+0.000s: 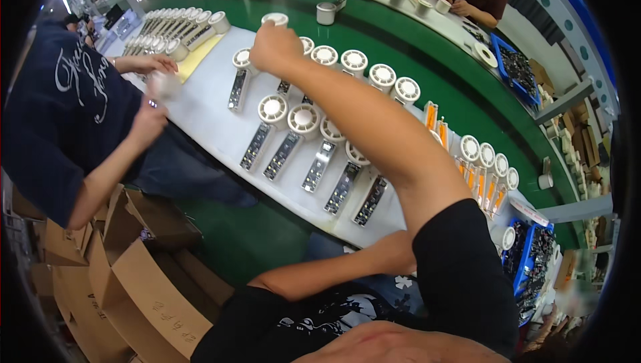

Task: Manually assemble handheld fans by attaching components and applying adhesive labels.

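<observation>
White vented-head unit [274,20] is near the far edge of the worktable [217,123], partly behind the right hand [277,48], whose grip cannot be told; similar units [304,119] line up, apparently for easy reach. Left hand and its grip are hidden.

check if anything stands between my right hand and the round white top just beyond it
Nothing visible does: the right hand overlaps the round white top in this view, with no other item between them. Whether they touch is hidden.
</observation>
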The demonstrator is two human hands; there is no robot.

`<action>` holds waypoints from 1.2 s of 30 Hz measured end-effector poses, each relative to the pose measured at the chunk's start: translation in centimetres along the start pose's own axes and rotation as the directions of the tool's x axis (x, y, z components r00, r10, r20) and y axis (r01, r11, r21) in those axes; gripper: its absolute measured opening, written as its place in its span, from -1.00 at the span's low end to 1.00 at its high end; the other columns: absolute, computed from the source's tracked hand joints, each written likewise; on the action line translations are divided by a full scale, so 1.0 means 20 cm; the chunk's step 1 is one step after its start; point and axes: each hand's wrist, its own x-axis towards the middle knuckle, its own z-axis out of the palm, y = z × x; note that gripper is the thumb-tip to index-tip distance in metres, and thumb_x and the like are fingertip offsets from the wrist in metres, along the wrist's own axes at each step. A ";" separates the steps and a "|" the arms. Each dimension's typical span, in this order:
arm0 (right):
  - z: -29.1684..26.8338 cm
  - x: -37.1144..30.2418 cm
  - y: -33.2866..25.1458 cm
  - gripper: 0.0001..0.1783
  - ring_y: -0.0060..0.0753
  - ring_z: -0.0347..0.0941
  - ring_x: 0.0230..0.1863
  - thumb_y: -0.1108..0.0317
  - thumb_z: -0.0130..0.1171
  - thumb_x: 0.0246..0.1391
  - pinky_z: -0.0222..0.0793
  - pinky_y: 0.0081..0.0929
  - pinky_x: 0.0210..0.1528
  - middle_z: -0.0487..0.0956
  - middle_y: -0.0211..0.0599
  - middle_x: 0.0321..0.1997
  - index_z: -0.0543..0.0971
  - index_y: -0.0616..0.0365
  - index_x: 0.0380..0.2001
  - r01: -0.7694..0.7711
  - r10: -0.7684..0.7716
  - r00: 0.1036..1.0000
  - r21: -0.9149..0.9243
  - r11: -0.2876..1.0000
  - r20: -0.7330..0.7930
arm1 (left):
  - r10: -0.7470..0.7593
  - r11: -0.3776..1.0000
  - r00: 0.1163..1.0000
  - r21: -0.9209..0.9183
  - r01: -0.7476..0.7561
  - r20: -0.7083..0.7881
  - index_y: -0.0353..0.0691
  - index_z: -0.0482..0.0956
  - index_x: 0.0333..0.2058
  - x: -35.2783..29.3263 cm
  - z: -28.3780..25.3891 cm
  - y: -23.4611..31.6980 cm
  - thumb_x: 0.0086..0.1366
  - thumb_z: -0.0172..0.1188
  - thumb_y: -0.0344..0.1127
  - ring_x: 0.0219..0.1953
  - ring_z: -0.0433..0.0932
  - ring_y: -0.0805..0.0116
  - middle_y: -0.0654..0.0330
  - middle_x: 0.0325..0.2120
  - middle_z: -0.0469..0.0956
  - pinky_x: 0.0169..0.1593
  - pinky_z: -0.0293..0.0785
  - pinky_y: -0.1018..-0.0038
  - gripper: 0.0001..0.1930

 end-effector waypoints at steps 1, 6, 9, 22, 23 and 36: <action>0.08 0.05 0.01 -0.55 0.03 0.64 -0.03 0.35 0.20 0.00 0.58 -0.17 -0.06 0.65 0.16 -0.08 0.49 0.37 -0.03 -0.005 0.007 0.999 -0.049 0.999 0.044 | 0.127 0.988 0.970 -0.064 -0.143 -0.205 -0.25 0.59 -0.16 0.01 0.00 0.01 0.23 0.12 -0.32 -0.24 0.62 -0.07 -0.01 -0.29 0.65 -0.17 0.56 0.12 -0.76; 0.28 0.00 -0.01 -0.63 0.04 0.63 -0.02 0.39 0.23 -0.01 0.58 -0.13 -0.06 0.65 0.09 -0.03 0.60 0.30 -0.10 0.062 -0.037 0.964 -0.088 0.994 0.262 | 0.148 0.964 0.932 -0.160 -0.210 -0.332 -0.24 0.60 -0.16 -0.04 0.03 -0.07 0.22 0.14 -0.33 -0.27 0.61 -0.12 -0.06 -0.32 0.64 -0.20 0.54 0.10 -0.76; 0.18 -0.01 0.00 -0.69 0.05 0.63 -0.03 0.39 0.19 -0.01 0.58 -0.12 -0.06 0.66 0.07 -0.04 0.67 0.27 -0.18 0.212 -0.152 0.900 -0.106 0.971 0.408 | 0.007 0.977 0.994 -0.212 -0.031 -0.114 -0.23 0.61 -0.17 -0.07 0.12 -0.11 0.20 0.14 -0.36 -0.31 0.60 -0.11 -0.03 -0.37 0.63 -0.22 0.53 0.09 -0.77; -0.98 -0.55 0.89 -0.70 0.05 0.57 -0.18 0.16 0.31 0.03 0.47 -0.08 -0.08 0.63 -0.04 -0.32 0.64 0.20 -0.33 0.152 0.023 0.950 -0.526 0.837 0.311 | -0.047 0.964 0.999 -0.261 0.051 0.019 -0.21 0.60 -0.24 0.02 -0.02 -0.08 0.14 0.16 -0.46 -0.45 0.59 0.03 0.09 -0.47 0.61 -0.32 0.54 0.21 -0.81; -1.03 -0.65 0.90 -0.64 0.01 0.55 -0.13 0.12 0.36 -0.01 0.45 -0.11 -0.04 0.61 -0.07 -0.27 0.63 0.16 -0.25 0.086 0.131 0.915 -0.500 0.862 0.383 | -0.052 0.965 0.998 -0.257 0.055 0.021 -0.21 0.60 -0.23 0.03 -0.01 -0.07 0.14 0.16 -0.47 -0.45 0.59 0.04 0.09 -0.47 0.60 -0.33 0.53 0.22 -0.81; -1.19 -0.93 0.97 -0.53 -0.22 0.55 -0.34 0.04 0.43 -0.10 0.45 -0.35 -0.26 0.62 -0.16 -0.38 0.67 0.20 -0.24 0.100 -0.014 0.921 -0.200 0.975 0.390 | -0.053 0.981 0.998 -0.188 0.045 -0.038 -0.20 0.60 -0.21 -0.01 0.02 -0.04 0.16 0.16 -0.51 -0.54 0.53 0.13 0.09 -0.52 0.56 -0.42 0.44 0.33 -0.79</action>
